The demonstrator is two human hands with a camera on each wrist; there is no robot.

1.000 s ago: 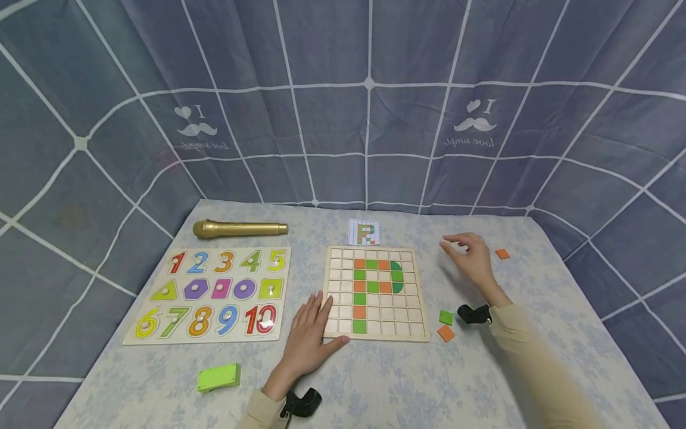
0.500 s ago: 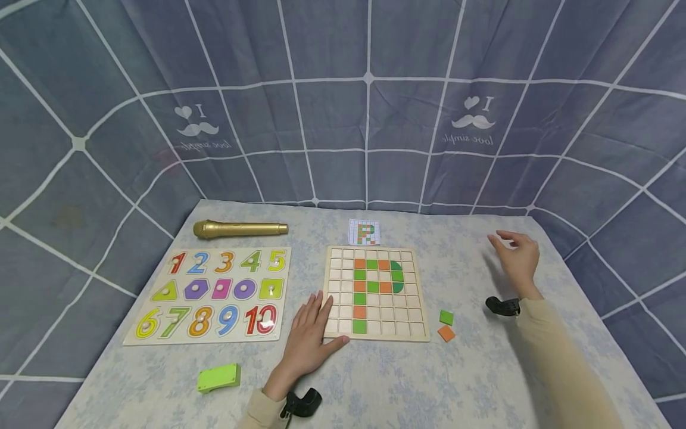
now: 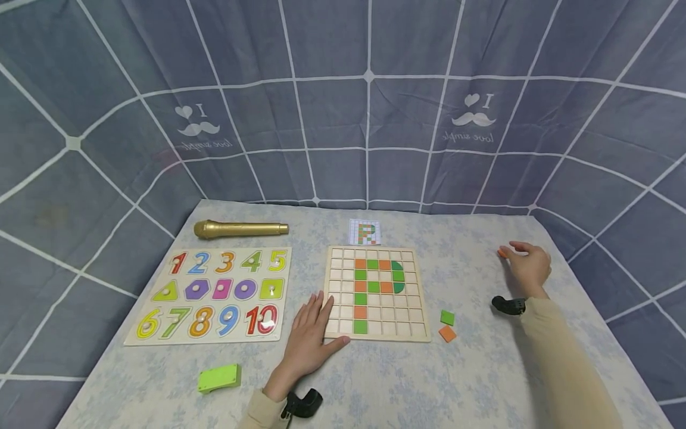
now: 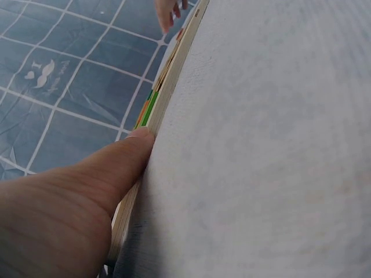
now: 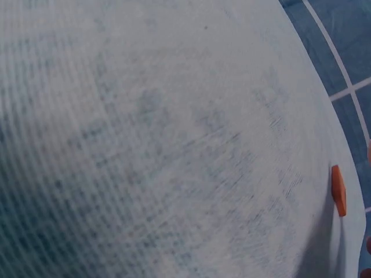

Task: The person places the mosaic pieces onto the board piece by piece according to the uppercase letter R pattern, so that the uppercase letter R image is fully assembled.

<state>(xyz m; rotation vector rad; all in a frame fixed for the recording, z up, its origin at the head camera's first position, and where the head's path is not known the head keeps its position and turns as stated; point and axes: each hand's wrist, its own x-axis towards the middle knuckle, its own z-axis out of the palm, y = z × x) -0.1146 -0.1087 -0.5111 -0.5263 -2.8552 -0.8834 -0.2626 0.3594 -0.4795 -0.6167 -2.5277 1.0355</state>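
My left hand lies with spread fingers on the left edge and lower left corner of a wooden grid board. In the left wrist view its thumb presses against the board's side. Orange, green and rounded dark green tiles on the board form a P-like shape. My right hand is at the far right, thumb and fingers parted around a square orange tile. In the right wrist view, that orange tile shows near the table surface with a gap to the fingertips at the picture's edge.
A green tile and another orange tile lie right of the board. Behind it is a pattern card. To the left are a number puzzle, a gold microphone and a lime-green block.
My right hand has moved right, from beside the board to the far orange tile, and its fingertips have come down to it. The left hand has stayed on the board.
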